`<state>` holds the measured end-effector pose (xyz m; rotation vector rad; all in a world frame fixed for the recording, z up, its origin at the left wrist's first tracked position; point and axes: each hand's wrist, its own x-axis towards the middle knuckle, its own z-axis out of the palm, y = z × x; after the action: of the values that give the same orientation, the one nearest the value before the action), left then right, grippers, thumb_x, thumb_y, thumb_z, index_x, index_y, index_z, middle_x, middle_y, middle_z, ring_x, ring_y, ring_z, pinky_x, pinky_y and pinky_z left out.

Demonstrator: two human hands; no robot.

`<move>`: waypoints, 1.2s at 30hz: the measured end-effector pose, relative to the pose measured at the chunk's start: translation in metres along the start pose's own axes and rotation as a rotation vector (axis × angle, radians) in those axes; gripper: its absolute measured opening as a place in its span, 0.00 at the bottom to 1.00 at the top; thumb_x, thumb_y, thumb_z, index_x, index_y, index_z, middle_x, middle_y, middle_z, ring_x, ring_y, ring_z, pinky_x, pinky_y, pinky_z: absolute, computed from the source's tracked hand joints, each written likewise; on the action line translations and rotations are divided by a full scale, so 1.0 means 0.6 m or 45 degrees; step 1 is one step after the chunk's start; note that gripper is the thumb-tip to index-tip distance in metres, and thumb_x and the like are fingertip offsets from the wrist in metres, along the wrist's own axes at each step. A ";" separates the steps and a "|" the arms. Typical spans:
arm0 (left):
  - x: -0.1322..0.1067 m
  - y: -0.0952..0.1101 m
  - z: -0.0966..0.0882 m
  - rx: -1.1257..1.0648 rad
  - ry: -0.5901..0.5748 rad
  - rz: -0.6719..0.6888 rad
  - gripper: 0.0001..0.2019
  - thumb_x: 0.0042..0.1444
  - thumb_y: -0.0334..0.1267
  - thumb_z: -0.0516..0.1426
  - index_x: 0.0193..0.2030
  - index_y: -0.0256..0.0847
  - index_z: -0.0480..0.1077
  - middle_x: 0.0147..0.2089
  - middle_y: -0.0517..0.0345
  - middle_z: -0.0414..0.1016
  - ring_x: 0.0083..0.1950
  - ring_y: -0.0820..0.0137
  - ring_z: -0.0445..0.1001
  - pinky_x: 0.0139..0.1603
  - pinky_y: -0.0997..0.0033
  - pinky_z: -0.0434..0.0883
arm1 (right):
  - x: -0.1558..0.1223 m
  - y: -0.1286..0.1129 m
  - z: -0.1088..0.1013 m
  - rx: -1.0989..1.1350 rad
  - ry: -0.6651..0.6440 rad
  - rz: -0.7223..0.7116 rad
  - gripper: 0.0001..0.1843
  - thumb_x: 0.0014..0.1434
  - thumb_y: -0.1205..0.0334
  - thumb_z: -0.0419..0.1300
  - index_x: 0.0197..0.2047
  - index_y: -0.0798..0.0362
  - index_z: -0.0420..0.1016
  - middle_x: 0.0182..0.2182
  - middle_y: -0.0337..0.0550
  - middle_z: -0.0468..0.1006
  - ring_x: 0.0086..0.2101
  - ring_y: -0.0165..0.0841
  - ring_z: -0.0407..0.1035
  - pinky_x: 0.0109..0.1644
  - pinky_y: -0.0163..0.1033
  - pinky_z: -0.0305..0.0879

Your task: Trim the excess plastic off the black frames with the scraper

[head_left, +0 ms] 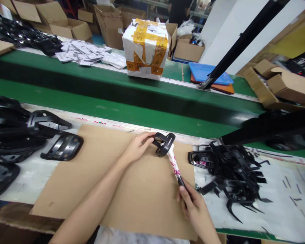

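Workpiece: black frame piece [165, 148], held over the far edge of the cardboard sheet [142, 210], right of that edge's middle; the sheet lies on the tabletop [277, 189].
Left hand [138, 145]: thumb and forefinger almost together, pinching the left end of the piece.
Right hand [193, 203]: fingers wrapped round the black handle of the wrapped tool [175, 166], just inside the sheet's right edge.
Tool: shaft sheathed in white with pink marks; its upper end meets or passes behind the piece. Whether the two are joined cannot be told.
Black parts heap [239, 166]: tangled, on the tabletop beyond the sheet's right edge, near the right hand.
Curved shells [62, 145]: on the tabletop's left; the closest laps the sheet's left edge near its far corner.
Risk, grip: a sideways push from the tool could twist the piece out of so narrow a pinch.
Risk, wrapping: if loose, it could bunch or slide against the piece.
Risk, heap: an outward swing of the right hand could snag projecting strips.
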<state>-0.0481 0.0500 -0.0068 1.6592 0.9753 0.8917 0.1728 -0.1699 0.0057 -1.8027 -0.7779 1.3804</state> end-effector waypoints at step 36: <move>-0.004 0.020 -0.032 0.604 -0.015 0.080 0.12 0.64 0.46 0.60 0.45 0.40 0.74 0.45 0.51 0.77 0.44 0.63 0.76 0.48 0.63 0.74 | 0.002 -0.010 0.009 -0.203 0.016 -0.204 0.33 0.71 0.39 0.55 0.69 0.52 0.73 0.29 0.40 0.76 0.26 0.33 0.69 0.29 0.34 0.69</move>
<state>-0.0639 0.0527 0.0092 2.0987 1.1962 0.7235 0.1674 -0.1642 0.0093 -1.8237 -1.0277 1.2312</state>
